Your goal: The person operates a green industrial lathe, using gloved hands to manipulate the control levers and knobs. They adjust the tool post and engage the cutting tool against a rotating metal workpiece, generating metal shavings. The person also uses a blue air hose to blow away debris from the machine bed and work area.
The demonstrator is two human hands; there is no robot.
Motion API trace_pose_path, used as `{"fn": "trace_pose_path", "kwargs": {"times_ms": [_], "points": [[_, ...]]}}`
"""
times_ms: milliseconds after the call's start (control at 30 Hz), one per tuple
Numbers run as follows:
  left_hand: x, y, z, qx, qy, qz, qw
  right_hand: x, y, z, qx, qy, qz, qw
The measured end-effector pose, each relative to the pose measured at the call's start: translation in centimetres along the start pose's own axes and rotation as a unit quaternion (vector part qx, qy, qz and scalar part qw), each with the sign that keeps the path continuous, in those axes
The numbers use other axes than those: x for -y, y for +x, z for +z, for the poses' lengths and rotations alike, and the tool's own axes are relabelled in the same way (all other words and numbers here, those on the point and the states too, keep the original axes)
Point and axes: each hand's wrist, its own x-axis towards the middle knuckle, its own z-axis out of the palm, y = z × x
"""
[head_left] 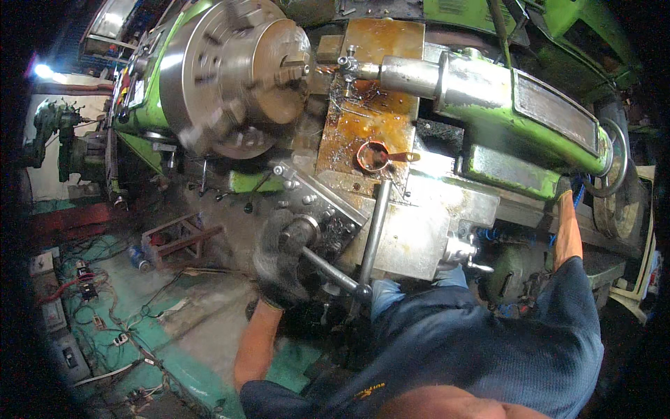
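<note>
A green lathe fills the upper view. Its large steel chuck is smeared by motion and carries a round workpiece. The tailstock faces it from the right, with a drill chuck and a bit at the work's centre. My left hand is low beside the dark, blurred base of the tool post; its fingers are hidden. Reaching out to the right, my right hand is at the lower end of the tailstock, close to its handwheel. What its fingers do does not show.
An orange cup with a handle sits on the oily, chip-strewn slide. A long steel bar and a lever with a ball end rise near my body. Cables and a red metal frame lie on the floor at left.
</note>
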Motion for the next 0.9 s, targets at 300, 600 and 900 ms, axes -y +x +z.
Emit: {"fn": "trace_pose_path", "kwargs": {"times_ms": [300,600,900], "points": [[0.9,0.9,2.0,-0.035,-0.019,0.039,0.998,-1.2,-4.4,-1.1,-0.034,0.017,0.052,0.998],[1.5,0.3,2.7,-0.065,-0.054,0.057,0.995,-1.1,-8.9,-1.6,-0.063,0.018,0.078,0.995],[1.8,0.1,2.6,-0.072,-0.065,0.064,0.993,-0.6,-10.2,-1.8,-0.073,0.02,0.084,0.994]]}}
